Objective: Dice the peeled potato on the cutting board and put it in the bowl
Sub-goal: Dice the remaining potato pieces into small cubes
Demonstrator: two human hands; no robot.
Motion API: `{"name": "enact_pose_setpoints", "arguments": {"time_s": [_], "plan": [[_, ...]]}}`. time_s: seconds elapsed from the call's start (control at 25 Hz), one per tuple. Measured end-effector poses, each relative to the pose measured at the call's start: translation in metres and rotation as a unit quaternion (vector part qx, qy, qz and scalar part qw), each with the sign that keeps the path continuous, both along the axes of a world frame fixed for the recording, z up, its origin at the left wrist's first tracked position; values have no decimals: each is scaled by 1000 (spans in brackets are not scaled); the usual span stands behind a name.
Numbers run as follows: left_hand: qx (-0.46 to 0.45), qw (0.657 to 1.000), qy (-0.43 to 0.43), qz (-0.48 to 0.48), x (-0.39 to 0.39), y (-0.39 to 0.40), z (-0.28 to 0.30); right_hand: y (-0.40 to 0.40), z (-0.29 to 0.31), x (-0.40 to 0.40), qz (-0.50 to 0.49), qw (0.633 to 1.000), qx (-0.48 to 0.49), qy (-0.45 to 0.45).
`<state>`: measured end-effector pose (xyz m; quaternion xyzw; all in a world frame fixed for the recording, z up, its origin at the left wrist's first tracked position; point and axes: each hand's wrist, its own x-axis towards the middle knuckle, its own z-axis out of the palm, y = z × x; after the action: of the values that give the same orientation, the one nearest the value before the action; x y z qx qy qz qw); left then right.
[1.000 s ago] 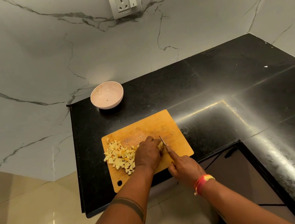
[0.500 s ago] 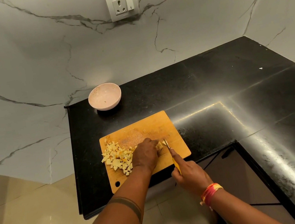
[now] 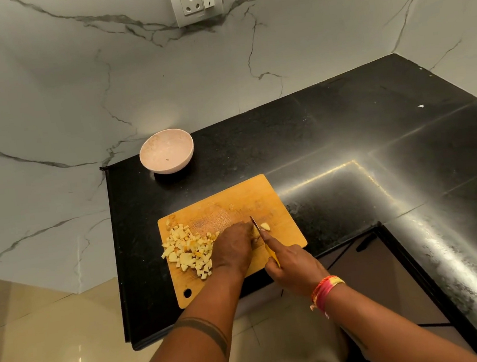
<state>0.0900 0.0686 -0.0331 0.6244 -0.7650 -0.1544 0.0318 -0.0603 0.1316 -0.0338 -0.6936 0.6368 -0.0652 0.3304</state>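
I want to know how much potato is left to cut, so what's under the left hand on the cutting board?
The left hand covers that spot on the cutting board, so any uncut potato beneath is hidden. Visible around it: the diced pile beside it and one cut piece past the knife.

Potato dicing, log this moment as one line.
left hand steadies potato | right hand cutting with knife | diced pile on board | bowl unfilled

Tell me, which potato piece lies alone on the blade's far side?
The pale potato chunk just right of the knife; the other diced pieces lie heaped left of the left hand.
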Motion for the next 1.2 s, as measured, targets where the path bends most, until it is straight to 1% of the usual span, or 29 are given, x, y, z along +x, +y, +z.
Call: {"name": "enact_pose_setpoints", "arguments": {"time_s": [0.12, 0.32, 0.4, 0.52, 0.72, 0.8, 1.0, 1.08, 1.2], "plan": [[3, 1000, -1, 4, -3, 1, 0, -13, 0, 3, -1, 1000, 1, 10], [8, 1000, 11, 9, -2, 0, 0, -30, 2, 13, 6, 1000, 1, 3], [16, 999, 24, 19, -1, -1, -3, -20, 2, 10, 7, 1000, 1, 4], [26, 999, 9, 25, -2, -1, -2, 14, -2, 0, 24, 1000, 11, 14], [16, 999, 23, 29, -3, 0, 1, 42, -5, -15, 26, 999, 24, 13], [17, 999, 27, 33, -2, 0, 1, 48, -4, -18, 22, 999, 22, 10], [15, 1000, -1, 11, -3, 0, 2, 42, 9, -13, 2, 1000, -14, -6], [7, 1000, 11, 18, -2, 3, 3, 35, 12, -8, -2, 999, -28, -18], [-2, 998, 52, 42, 1, 8, 4, 22, 11, 2, -16, 999, -22, -31]]}}
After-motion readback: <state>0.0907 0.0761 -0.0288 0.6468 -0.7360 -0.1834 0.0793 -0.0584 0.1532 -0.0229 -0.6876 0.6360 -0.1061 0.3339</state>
